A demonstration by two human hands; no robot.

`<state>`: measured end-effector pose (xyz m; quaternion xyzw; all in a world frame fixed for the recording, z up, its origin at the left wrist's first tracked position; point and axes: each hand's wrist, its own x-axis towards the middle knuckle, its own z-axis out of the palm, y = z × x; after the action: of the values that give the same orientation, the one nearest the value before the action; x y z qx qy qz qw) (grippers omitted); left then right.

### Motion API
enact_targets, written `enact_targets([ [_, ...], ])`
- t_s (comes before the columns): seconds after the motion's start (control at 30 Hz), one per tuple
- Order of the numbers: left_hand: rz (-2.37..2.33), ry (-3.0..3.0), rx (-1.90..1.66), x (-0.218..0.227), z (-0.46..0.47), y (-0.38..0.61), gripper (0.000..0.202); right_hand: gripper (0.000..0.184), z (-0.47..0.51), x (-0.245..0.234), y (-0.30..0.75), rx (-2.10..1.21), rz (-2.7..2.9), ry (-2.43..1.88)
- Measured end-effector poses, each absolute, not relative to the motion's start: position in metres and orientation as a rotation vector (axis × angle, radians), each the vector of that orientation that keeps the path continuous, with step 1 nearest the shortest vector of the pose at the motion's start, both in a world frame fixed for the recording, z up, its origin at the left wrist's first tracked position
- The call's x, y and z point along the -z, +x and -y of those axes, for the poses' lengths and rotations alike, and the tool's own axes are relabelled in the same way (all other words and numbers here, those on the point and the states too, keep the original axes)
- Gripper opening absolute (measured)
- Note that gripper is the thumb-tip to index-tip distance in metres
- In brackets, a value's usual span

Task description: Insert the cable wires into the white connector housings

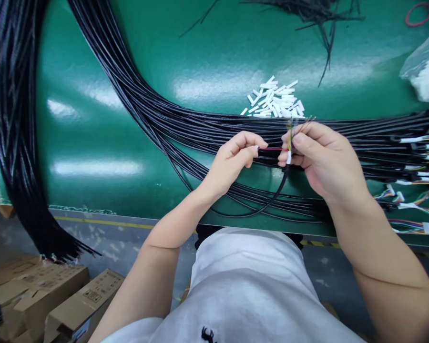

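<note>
My left hand [236, 155] is closed, thumb and forefinger pinched on the free end of a red wire [270, 149]. My right hand [318, 157] is clamped round the stripped end of a black cable [277, 190], whose other thin wires fan up past my fingertips. The red wire runs taut and level, left to right, between the two hands, which sit close together over the bundle of black cables [186, 128] on the green desk [128, 95], with the pile of white plugs [275, 102] just beyond.

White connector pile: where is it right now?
The white connector pile lies in the head view, right of centre on the green mat, just beyond the black cable bundle above the right hand.
</note>
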<state>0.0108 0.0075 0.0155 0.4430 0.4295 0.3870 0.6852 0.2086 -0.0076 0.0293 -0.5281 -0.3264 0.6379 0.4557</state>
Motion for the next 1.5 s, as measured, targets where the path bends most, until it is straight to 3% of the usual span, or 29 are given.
enact_targets([
  [0.43, -0.981, 0.928, -0.881, -0.0145, -0.0085, 0.0109, 0.01, 0.016, 0.0085, -0.0325, 0.2092, -1.605, 0.785, -1.273],
  [0.87, -0.995, 0.923, -0.885, -0.0164, -0.008, 0.0113, 0.01, 0.026, 0.0076, -0.0329, 0.2082, -1.656, 0.753, -1.242],
  [1.07, -0.984, 0.921, -0.884, -0.0151, -0.0072, 0.0111, 0.011, 0.045, 0.0074, -0.0331, 0.2085, -1.666, 0.83, -1.152],
  [1.3, -0.985, 0.936, -0.88, -0.0154, -0.0068, 0.0111, 0.01, 0.04, 0.0078, -0.0326, 0.2094, -1.648, 0.932, -1.199],
  [1.5, -1.005, 0.943, -0.866, -0.0168, -0.0069, 0.0116, 0.01, 0.05, 0.0062, -0.0328, 0.2102, -1.753, 0.809, -1.168],
])
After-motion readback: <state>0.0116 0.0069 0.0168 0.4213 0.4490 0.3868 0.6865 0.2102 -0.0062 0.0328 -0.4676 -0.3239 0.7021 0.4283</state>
